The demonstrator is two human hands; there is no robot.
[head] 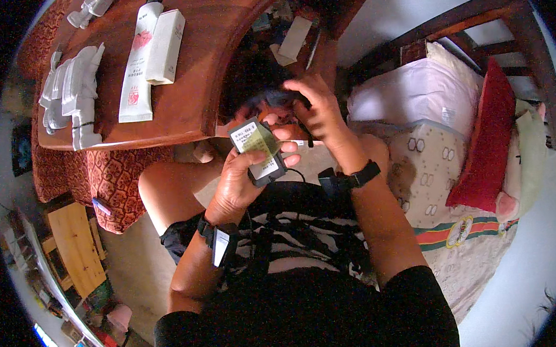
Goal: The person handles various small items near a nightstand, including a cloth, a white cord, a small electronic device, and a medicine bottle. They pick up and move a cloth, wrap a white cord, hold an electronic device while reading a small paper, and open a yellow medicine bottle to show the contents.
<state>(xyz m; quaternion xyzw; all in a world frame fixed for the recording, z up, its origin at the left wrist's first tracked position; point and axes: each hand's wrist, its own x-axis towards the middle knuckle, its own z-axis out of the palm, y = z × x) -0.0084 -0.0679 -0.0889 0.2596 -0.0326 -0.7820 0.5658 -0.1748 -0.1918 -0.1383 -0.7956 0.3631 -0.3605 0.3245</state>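
Note:
My left hand [242, 175] holds a small flat dark-cased device [256, 148] above my lap, with the thumb across its face. A label bearing writing covers that face, and part of it looks yellowish. A thin dark cable [297, 173] shows beside the device's lower end. To the right of it, my right hand [322, 116] is raised with the index finger and thumb apart and the other fingers curled. I see nothing held in it. The shadow behind the right hand hides detail there. Both wrists wear black straps with small units attached.
A brown wooden table [179, 117] at upper left bears a white tube [140, 62], a white box [166, 46] and white plastic-wrapped pieces [72, 90]. Pale papers [293, 39] lie in a dark recess beyond. On the right is a bed [430, 164] with a red cushion [484, 146].

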